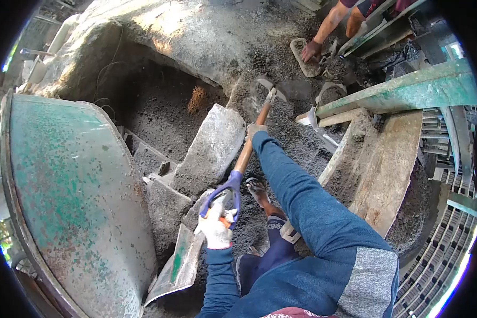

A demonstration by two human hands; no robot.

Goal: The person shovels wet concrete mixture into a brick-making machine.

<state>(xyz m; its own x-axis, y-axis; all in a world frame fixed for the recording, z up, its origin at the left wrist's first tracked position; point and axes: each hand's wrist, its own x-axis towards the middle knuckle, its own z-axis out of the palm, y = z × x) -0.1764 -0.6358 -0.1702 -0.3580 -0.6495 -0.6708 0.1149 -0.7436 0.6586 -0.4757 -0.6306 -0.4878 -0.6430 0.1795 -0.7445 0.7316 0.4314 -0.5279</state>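
Note:
A shovel slants up and away from me, with a purple D-shaped handle, a wooden shaft and a metal head near the ground at its far end. My left hand, in a white and orange glove, is closed around the D-handle. Farther up, my right hand, partly covered by the sleeve, grips the wooden shaft. Dark grey loose material lies around the shovel head. Left of the shaft stands a crusted, flat grey metal piece.
A large green-grey wheelbarrow-like tub fills the left side. Dark loose material lies in a hollow behind. Another person's hand rests on a flat slab at upper right. A green beam and a rusty metal chute stand right.

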